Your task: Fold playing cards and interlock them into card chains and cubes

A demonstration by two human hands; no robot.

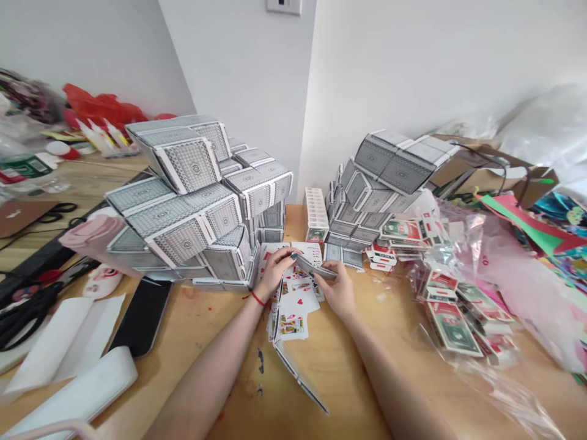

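Between my two hands is a playing card (pixel 313 267) with a patterned grey back, bent or tilted; whether it is one card or several joined I cannot tell. My left hand (pixel 276 272), with a red string at the wrist, pinches its left end. The thumb and fingers of my right hand (pixel 338 287) close on its right end. Under and in front of the hands lie loose face-up playing cards (pixel 300 300), hearts and face cards among them. A thin strip of joined cards (pixel 298 374) stands on edge, running toward me.
Folded-card blocks rise in a large stack (pixel 183 214) at left and another stack (pixel 367 201) at right. A long row of card boxes (pixel 315 211) stands between them. Opened boxes (pixel 452 324) and plastic wrap lie right; a black phone (pixel 142 315), paper and scissors (pixel 32 315) lie left.
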